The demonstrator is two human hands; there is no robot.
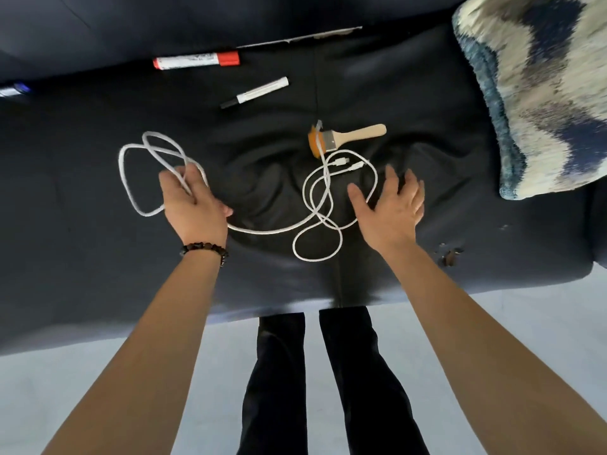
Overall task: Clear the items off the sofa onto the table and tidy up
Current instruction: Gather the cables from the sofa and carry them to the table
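Note:
A long white cable (269,230) sprawls in loops across the dark sofa seat (82,224). My left hand (193,205) grips its left loops, fingers curled round the strands. My right hand (391,205) hovers open with spread fingers over the cable's right tangle, near its two plugs. A small paint brush (348,136) with a wooden handle and orange bristles lies just beyond the tangle. Farther back lie a white marker with a black cap (254,92) and a thick red-capped marker (196,60).
A shaggy blue and cream cushion (542,87) leans at the sofa's right end. A bluish object (13,89) shows at the far left edge. The seat cover is torn near the front right (450,254). My legs stand on a pale floor (98,382) before the sofa.

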